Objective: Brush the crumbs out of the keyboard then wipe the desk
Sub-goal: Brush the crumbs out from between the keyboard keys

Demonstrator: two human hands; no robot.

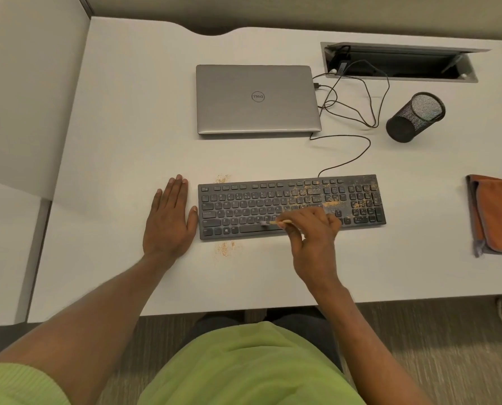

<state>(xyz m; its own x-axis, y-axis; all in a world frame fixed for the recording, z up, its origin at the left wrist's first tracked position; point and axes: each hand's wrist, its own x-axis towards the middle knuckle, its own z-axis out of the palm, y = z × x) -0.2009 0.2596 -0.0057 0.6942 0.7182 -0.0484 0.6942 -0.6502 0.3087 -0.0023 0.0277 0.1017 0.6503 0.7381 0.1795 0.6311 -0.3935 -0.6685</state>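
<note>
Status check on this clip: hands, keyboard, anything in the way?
Left hand flat on desk beside keyboard. Right hand pinches brush, bristles on lower keys. Crumbs thick on right side. Nothing blocking.

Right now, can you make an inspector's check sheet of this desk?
Surface: white desk, crumb piles by the keyboard's left end.
Job's things: keyboard, crumbs thick on its right side; brush on the lower keys; orange cloth folded at the right edge.
Clutter: closed laptop; mesh cup.
Hands: left hand flat on the desk; right hand pinches the brush.
Cables: black cables loop from laptop to desk hatch; one reaches the keyboard.
Surroundings: partition left, carpet below.
</note>
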